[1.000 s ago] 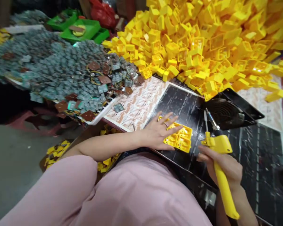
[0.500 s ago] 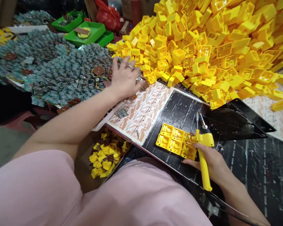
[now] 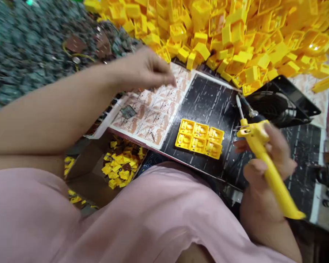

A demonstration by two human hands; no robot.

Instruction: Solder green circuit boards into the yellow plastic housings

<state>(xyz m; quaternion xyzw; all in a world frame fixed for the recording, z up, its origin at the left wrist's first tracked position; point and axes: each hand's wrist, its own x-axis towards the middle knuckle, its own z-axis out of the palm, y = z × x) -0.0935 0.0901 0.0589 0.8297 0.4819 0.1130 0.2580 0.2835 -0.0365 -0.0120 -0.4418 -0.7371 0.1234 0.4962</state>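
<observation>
My right hand point(image 3: 265, 164) is wrapped round a yellow soldering gun point(image 3: 268, 171), its metal tip pointing away from me beside the fan. To its left, several open yellow plastic cases point(image 3: 199, 138) lie in two touching rows on the black board point(image 3: 205, 98), hollow sides up. Over the patterned paper point(image 3: 156, 117), my left hand point(image 3: 150, 69) hangs with fingers curled together. Motion blurs it, and whatever it may hold is hidden. Nearer me on that paper lies a small grey-green circuit piece point(image 3: 128, 112).
A big heap of yellow cases point(image 3: 233, 33) fills the back. Grey-green circuit pieces point(image 3: 30, 54) are piled at the left, with brown boards among them. A black fan point(image 3: 285, 102) stands at the right. Below the board's edge, a cardboard box point(image 3: 87, 179) holds more yellow pieces.
My right hand has lifted the soldering gun away from the rows of cases, to the right. My left hand, spread at the circuit pile before, has drawn back with its fingers closed. The view has shifted.
</observation>
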